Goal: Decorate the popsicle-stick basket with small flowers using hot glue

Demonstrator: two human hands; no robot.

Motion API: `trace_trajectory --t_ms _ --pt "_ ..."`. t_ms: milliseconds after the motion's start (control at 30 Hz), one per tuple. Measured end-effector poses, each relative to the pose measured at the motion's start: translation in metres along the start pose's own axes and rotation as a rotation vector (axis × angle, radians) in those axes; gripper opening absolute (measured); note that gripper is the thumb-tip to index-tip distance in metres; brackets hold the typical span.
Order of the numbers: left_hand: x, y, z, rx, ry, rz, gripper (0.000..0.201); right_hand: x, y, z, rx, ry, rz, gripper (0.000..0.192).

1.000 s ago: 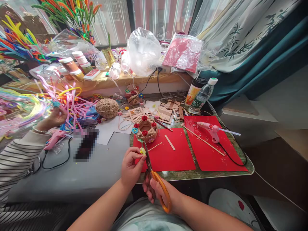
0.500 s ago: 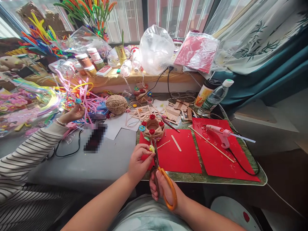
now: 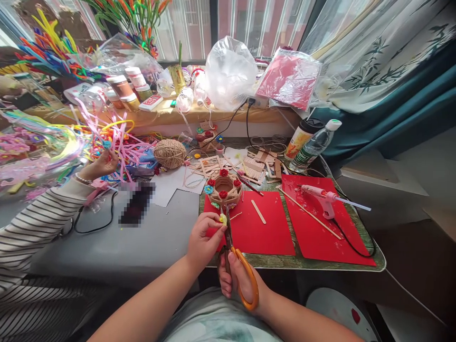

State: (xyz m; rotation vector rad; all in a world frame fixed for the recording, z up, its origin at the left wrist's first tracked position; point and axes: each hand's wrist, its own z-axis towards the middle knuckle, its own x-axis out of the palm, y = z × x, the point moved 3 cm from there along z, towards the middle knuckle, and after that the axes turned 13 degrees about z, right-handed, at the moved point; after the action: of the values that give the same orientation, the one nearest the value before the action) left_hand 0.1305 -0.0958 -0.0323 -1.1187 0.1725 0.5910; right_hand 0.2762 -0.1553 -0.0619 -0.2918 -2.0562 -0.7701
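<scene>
Pinched in the fingertips of my left hand (image 3: 205, 237) is a small yellow flower (image 3: 223, 219). My right hand (image 3: 237, 275) grips a pair of scissors (image 3: 245, 280) with orange handles, one finger loop showing brown. The scissor blades are parted and point away from me, right beside the flower; whether they touch it I cannot tell. Just beyond the blade tips stands a round craft-stick bowl (image 3: 232, 195) with red roses on its rim and a blue flower on its left. It rests partly on a red sheet (image 3: 274, 237).
A wooden craft stick (image 3: 258, 212) lies on the red sheet. To the right, a pink glue gun (image 3: 322, 197) and a thin rod (image 3: 309, 213) lie on a second red sheet (image 3: 313, 247). Behind stand a water bottle (image 3: 315, 147) and a twine ball (image 3: 169, 154). At left, a co-worker's hand (image 3: 103, 166) holds something blue.
The view has shifted slightly, moving everything a little left. The scissor handles look slightly closer together. My left hand keeps the yellow flower. The co-worker's hand stays near the pink stems.
</scene>
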Motion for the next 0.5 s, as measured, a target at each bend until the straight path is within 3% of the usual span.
trace_trajectory --t_ms 500 --pt "0.0004 0.0001 0.002 0.003 0.011 0.018 0.007 0.0016 -0.0002 0.0007 -0.01 -0.032 -0.002 0.069"
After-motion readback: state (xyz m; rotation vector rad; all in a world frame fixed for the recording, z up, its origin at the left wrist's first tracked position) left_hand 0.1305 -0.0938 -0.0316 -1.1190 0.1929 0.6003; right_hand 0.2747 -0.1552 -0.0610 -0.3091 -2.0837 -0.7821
